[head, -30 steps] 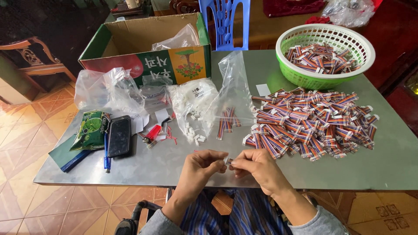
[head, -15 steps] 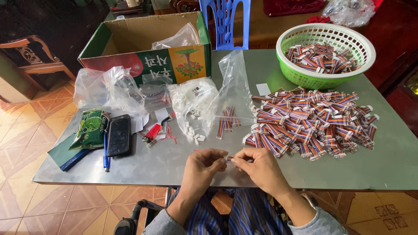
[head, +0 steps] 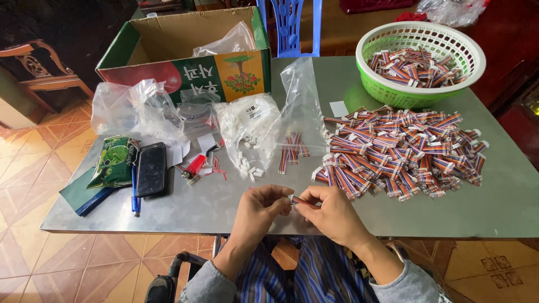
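Soft even daylight, sharp focus, faint shadows, dim upper-left background

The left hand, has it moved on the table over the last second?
No. The left hand sits at the same spot near the table's front edge, below the small white pieces, pinching the same little cable piece with the right hand.

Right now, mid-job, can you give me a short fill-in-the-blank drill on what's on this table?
1. Both hands, the left hand and the right hand, pinch one small ____ between their fingertips.
2. The big loose pile of striped cables lies on the metal table, in front of the green ____.
3. The black phone lies beside a blue ____.
4. Behind the clear plastic bags stands an open cardboard ____.

Missing words: cable piece; basket; pen; box
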